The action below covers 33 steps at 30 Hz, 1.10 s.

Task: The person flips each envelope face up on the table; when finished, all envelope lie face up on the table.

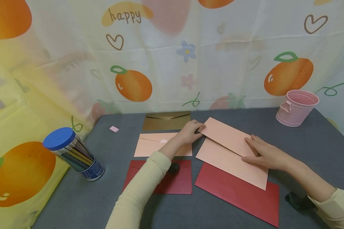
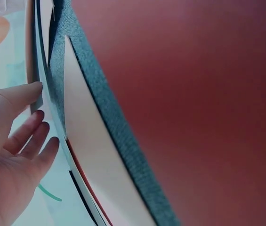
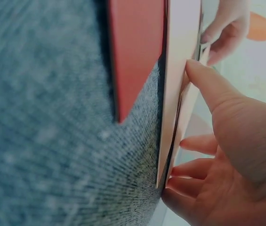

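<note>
Pinched left corner of upper pink envelope with left hand, gripped right end with right hand; held partly over lower envelope, with long axis slanted between hands.

Homelike table corner (fruit-print cloth behind, pencil tub alongside)

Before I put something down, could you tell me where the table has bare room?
Bare patches: the table between pencil tube and red envelope, and between peach paper and pink bucket. Crowded: the middle, where gold envelope, peach envelope and red envelope lie close together, and left grip and right grip touch the peach paper above red paper.
</note>
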Each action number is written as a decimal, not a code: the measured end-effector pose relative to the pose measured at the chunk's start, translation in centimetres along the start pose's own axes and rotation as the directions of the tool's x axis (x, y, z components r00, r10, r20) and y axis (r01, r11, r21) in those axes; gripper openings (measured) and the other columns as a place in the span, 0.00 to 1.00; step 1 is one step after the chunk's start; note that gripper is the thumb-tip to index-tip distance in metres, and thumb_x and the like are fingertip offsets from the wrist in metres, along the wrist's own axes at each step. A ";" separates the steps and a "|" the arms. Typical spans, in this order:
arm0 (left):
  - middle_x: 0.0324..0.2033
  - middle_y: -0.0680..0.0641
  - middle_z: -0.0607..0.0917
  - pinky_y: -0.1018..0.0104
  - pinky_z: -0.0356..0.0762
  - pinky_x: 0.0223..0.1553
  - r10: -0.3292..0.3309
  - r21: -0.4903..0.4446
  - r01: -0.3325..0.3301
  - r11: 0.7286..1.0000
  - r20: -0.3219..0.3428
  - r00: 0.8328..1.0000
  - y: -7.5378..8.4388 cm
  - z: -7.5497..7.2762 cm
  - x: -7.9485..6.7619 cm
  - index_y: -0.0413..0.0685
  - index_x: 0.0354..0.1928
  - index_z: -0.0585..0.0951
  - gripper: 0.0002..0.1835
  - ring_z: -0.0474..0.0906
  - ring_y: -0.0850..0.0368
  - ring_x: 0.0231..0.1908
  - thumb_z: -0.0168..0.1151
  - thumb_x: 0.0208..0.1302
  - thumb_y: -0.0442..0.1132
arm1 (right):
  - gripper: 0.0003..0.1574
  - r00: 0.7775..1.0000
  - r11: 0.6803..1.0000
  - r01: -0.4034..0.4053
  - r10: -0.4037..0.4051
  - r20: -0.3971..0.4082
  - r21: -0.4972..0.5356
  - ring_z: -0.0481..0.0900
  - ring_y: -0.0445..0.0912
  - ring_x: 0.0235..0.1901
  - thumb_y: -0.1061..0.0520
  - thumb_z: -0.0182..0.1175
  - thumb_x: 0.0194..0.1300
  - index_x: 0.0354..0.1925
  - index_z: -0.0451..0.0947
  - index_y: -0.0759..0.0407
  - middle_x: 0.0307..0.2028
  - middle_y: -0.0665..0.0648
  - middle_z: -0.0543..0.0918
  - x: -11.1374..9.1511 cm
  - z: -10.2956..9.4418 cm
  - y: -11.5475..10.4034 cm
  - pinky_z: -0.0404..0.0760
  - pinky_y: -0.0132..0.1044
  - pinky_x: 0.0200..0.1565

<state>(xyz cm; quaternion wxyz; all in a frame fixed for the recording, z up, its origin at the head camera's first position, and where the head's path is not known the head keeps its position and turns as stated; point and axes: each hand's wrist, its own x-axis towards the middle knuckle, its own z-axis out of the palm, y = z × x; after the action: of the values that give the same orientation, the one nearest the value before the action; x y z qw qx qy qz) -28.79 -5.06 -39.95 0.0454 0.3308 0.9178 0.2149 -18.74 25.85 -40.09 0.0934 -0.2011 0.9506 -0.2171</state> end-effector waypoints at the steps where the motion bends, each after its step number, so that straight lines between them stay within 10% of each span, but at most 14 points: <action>1: 0.52 0.40 0.76 0.59 0.71 0.56 0.011 -0.002 -0.011 1.000 -0.015 1.000 0.0 0.0 -0.1 0.41 0.61 0.76 0.20 0.73 0.47 0.54 0.60 0.69 0.35 | 0.61 1.000 1.000 0.006 -0.006 -0.008 -0.006 0.51 0.73 0.68 0.33 0.64 0.59 0.70 0.56 0.74 0.69 0.81 0.52 0.0 0.0 0.0 0.57 0.69 0.61; 9: 0.51 0.43 0.78 0.62 0.72 0.52 0.081 0.014 -0.080 0.997 -0.088 0.993 -0.1 -0.3 -1.1 0.44 0.58 0.80 0.17 0.73 0.50 0.53 0.58 0.71 0.39 | 0.58 0.995 0.997 0.045 -0.050 -0.089 -0.061 0.67 0.70 0.62 0.33 0.68 0.55 0.68 0.64 0.70 0.64 0.77 0.66 -0.2 -0.4 -0.2 0.71 0.63 0.55; 12: 0.52 0.46 0.78 0.63 0.73 0.51 0.077 0.048 -0.072 0.996 -0.111 0.991 -0.1 -0.5 -1.5 0.48 0.57 0.81 0.16 0.72 0.52 0.54 0.57 0.72 0.42 | 0.51 0.990 0.998 0.040 -0.045 -0.133 -0.042 0.80 0.56 0.44 0.35 0.69 0.56 0.66 0.69 0.66 0.53 0.68 0.79 -0.4 -0.6 -0.1 0.79 0.50 0.43; 16: 0.54 0.49 0.78 0.62 0.73 0.53 0.075 0.059 -0.067 0.996 -0.143 0.987 0.1 -0.7 -2.1 0.52 0.55 0.83 0.15 0.72 0.54 0.56 0.57 0.72 0.45 | 0.35 0.974 0.998 0.059 -0.056 -0.220 0.007 0.71 0.41 0.28 0.45 0.68 0.60 0.60 0.76 0.61 0.40 0.56 0.83 -0.6 -0.8 -0.1 0.67 0.34 0.25; 23: 0.50 0.51 0.81 0.63 0.74 0.53 0.090 -0.031 -0.100 0.995 -0.234 0.968 0.0 -1.0 -2.5 0.51 0.51 0.83 0.11 0.75 0.56 0.54 0.58 0.72 0.42 | 0.15 0.899 0.988 0.153 -0.132 -0.417 0.017 0.86 0.51 0.36 0.61 0.69 0.59 0.47 0.85 0.56 0.39 0.54 0.87 -0.3 -0.7 -0.1 0.79 0.30 0.30; 33: 0.39 0.49 0.85 0.59 0.76 0.53 0.027 -0.282 -0.142 0.949 -0.374 0.927 -0.3 -0.9 -2.7 0.44 0.43 0.85 0.07 0.80 0.57 0.44 0.65 0.64 0.33 | 0.11 0.811 0.987 0.152 -0.148 -0.566 -0.040 0.80 0.40 0.22 0.65 0.71 0.54 0.36 0.85 0.53 0.28 0.51 0.86 0.2 -0.7 -0.1 0.73 0.30 0.22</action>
<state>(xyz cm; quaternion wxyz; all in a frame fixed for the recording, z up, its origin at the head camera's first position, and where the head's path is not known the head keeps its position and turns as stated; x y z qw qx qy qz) -27.07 -7.34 -39.45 -0.0853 0.3136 0.8506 0.4133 -19.12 25.95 -39.47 -0.2102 -0.2015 0.9156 -0.2771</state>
